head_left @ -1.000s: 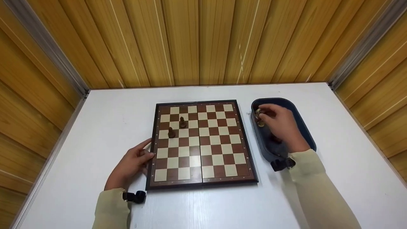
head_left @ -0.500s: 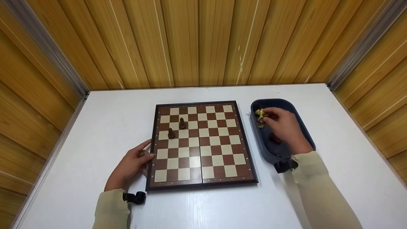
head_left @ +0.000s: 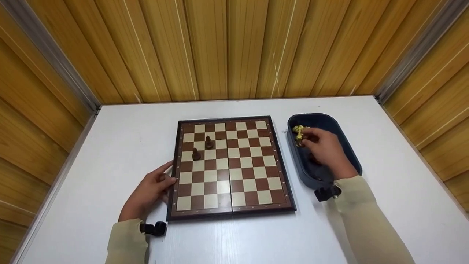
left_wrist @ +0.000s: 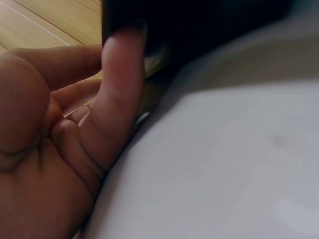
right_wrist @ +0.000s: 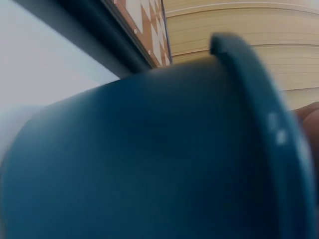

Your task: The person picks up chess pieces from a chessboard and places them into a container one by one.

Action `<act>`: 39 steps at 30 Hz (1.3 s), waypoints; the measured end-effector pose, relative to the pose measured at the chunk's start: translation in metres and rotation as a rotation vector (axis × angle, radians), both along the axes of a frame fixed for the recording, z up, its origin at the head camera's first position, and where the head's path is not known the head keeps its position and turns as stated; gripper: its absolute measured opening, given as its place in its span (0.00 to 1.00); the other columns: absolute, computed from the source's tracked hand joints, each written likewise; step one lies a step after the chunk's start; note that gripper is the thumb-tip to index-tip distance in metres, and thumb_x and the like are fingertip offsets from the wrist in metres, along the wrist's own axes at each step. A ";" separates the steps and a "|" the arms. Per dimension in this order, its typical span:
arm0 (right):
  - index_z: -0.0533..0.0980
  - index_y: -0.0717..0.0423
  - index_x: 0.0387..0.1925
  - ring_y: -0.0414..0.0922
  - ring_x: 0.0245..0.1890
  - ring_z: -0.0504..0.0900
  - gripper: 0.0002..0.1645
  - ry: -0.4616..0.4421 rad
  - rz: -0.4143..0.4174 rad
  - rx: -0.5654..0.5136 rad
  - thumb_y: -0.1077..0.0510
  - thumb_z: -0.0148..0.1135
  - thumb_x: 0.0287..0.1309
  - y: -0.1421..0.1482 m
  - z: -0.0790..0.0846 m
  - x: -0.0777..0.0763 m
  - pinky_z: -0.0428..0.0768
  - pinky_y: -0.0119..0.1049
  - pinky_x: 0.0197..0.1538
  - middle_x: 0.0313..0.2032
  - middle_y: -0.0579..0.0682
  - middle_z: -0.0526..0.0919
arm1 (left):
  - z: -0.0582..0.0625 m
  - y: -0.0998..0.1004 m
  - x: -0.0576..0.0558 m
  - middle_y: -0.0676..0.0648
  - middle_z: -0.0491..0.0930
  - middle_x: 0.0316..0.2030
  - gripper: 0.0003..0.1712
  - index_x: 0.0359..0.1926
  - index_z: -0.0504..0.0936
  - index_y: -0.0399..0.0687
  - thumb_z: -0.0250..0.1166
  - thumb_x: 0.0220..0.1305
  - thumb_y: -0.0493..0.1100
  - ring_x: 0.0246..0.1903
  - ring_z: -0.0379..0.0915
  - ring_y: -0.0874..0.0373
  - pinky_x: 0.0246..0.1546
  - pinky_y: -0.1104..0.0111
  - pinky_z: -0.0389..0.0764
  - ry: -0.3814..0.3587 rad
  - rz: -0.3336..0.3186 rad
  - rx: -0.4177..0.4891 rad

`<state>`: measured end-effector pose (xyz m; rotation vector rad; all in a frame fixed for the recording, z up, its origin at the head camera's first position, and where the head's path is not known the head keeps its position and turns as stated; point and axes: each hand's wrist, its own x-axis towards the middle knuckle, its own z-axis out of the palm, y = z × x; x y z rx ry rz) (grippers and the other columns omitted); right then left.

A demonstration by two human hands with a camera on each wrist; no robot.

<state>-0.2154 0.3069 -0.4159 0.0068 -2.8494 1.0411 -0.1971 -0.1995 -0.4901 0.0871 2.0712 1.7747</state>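
A chessboard (head_left: 238,216) lies on the white table, with two dark chess pieces standing on its left half, one (head_left: 209,143) farther back and one (head_left: 196,154) nearer. My left hand (head_left: 150,187) touches the board's left edge with thumb and index finger; in the left wrist view the thumb (left_wrist: 119,84) presses its dark side. My right hand (head_left: 328,148) reaches into a dark blue tray (head_left: 302,176), thumb and index finger at a gold-coloured chess piece (head_left: 299,136), which they seem to pinch. The right wrist view shows mostly the tray wall (right_wrist: 144,144); the fingertips are hidden there.
More gold-coloured pieces (head_left: 296,128) lie at the tray's far left corner. Something dark red-brown (head_left: 312,158) lies in the tray, partly under my right hand. Wood-look panels (head_left: 220,47) wall the table's back and sides.
My right hand shifts slightly within the tray, and more of the gold-coloured pieces shows beside its fingertips. The left hand stays at the board's edge, and both standing pieces keep their squares.
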 end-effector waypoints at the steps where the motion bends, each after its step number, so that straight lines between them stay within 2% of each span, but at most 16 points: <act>1: 0.75 0.57 0.58 0.54 0.49 0.79 0.20 -0.005 0.001 0.007 0.59 0.57 0.66 0.000 -0.001 0.000 0.77 0.49 0.50 0.53 0.61 0.80 | 0.000 0.000 0.000 0.44 0.77 0.33 0.39 0.74 0.57 0.60 0.62 0.67 0.42 0.23 0.77 0.56 0.25 0.54 0.84 0.000 0.000 -0.001; 7: 0.75 0.55 0.58 0.52 0.46 0.78 0.19 -0.040 -0.015 0.022 0.58 0.57 0.66 0.003 -0.004 0.001 0.76 0.45 0.47 0.53 0.59 0.80 | 0.001 0.000 0.000 0.45 0.77 0.32 0.39 0.75 0.55 0.57 0.62 0.67 0.43 0.24 0.77 0.56 0.25 0.56 0.84 0.018 -0.022 -0.014; 12: 0.75 0.56 0.58 0.53 0.47 0.79 0.20 -0.041 -0.022 0.002 0.56 0.58 0.66 0.004 -0.001 0.001 0.78 0.46 0.48 0.52 0.59 0.80 | 0.003 0.000 0.001 0.46 0.77 0.32 0.40 0.75 0.54 0.56 0.62 0.67 0.43 0.24 0.77 0.57 0.25 0.57 0.84 0.020 -0.032 -0.001; 24: 0.75 0.56 0.58 0.54 0.51 0.79 0.21 -0.038 -0.003 -0.010 0.54 0.58 0.66 -0.002 0.000 0.000 0.78 0.49 0.51 0.54 0.60 0.79 | 0.000 -0.001 0.000 0.45 0.77 0.34 0.39 0.74 0.56 0.58 0.62 0.67 0.43 0.24 0.76 0.56 0.25 0.55 0.84 0.009 -0.007 0.011; 31: 0.75 0.57 0.58 0.53 0.49 0.79 0.21 -0.011 0.012 -0.007 0.54 0.58 0.66 -0.012 0.002 -0.003 0.79 0.48 0.50 0.53 0.59 0.79 | 0.000 -0.002 0.001 0.43 0.77 0.34 0.38 0.73 0.58 0.61 0.63 0.66 0.43 0.23 0.77 0.55 0.25 0.52 0.84 0.012 0.001 0.005; 39: 0.76 0.57 0.57 0.55 0.52 0.79 0.21 0.019 0.049 -0.002 0.55 0.58 0.65 -0.024 0.005 -0.008 0.77 0.52 0.56 0.54 0.59 0.80 | 0.002 -0.001 0.000 0.45 0.78 0.33 0.40 0.75 0.55 0.57 0.62 0.67 0.44 0.25 0.76 0.57 0.25 0.56 0.84 0.028 -0.038 -0.005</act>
